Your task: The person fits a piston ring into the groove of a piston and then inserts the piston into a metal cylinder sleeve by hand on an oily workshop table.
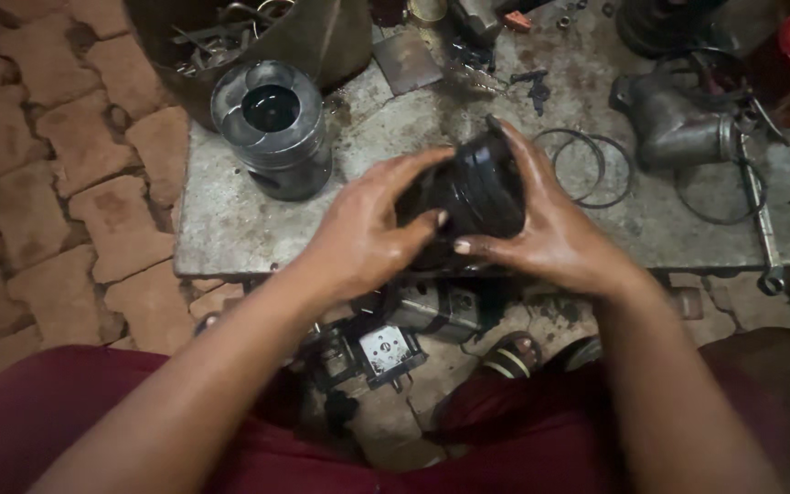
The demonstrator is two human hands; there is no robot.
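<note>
Both my hands hold a black, oily, round engine part (pixel 474 187) above the front edge of a low metal slab (pixel 230 220). My left hand (pixel 363 233) grips its left side, thumb pressed against the part's face. My right hand (pixel 546 220) cups its right side from behind, thumb meeting the left thumb near the bottom. The part's lower half is hidden by my fingers.
A grey metal piston (pixel 273 128) stands upright at the slab's left. Thin piston rings (pixel 587 165) lie to the right, beside a grey cast pipe fitting (pixel 678 123) and a long spanner (pixel 761 220). A bucket of tools (pixel 230 37) is behind. Metal parts (pixel 390 348) lie on the brick floor by my knees.
</note>
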